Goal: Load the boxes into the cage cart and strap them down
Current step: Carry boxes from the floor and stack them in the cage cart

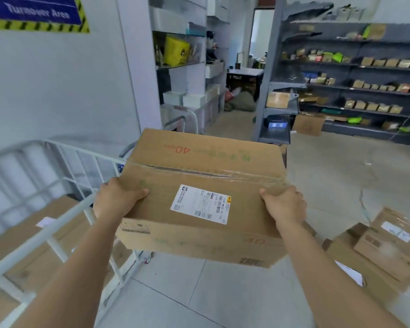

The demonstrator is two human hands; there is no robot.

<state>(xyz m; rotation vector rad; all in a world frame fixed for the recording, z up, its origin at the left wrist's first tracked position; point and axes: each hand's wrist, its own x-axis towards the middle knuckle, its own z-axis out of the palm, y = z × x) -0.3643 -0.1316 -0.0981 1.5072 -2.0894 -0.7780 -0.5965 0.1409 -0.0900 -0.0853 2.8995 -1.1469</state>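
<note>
Box carried beside the cage cart [57,176]

Left hand [115,197] and right hand [285,204] each grip the taped cardboard box [199,174], held above the floor.

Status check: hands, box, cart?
Gripping box: left hand, right hand; box airborne. Left of it, cage cart, loaded boxes inside. Cart rail in between.

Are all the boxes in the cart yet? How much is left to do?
Not yet. Done: some cardboard boxes already lie inside the white cage cart. In hand: the left hand and right hand hold a taped, labelled box in the air beside the cart. Left: that box goes in, more boxes wait on the floor at the right, and no strap shows yet.
</note>
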